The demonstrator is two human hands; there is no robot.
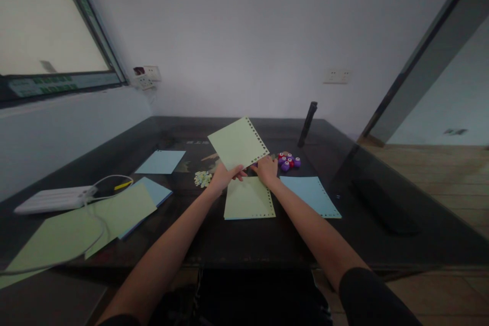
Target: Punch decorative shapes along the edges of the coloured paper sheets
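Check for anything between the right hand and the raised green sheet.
Nothing visible intervenes: the right hand is at one corner of the raised green sheet, while the left hand holds another.

Room to pass lies over the far left corner of the desk [248,242]; the raised pale-green sheet [237,142] blocks the middle, the black stick [307,124] the far right, the white power strip [57,199] and its cable [49,266] the left edge
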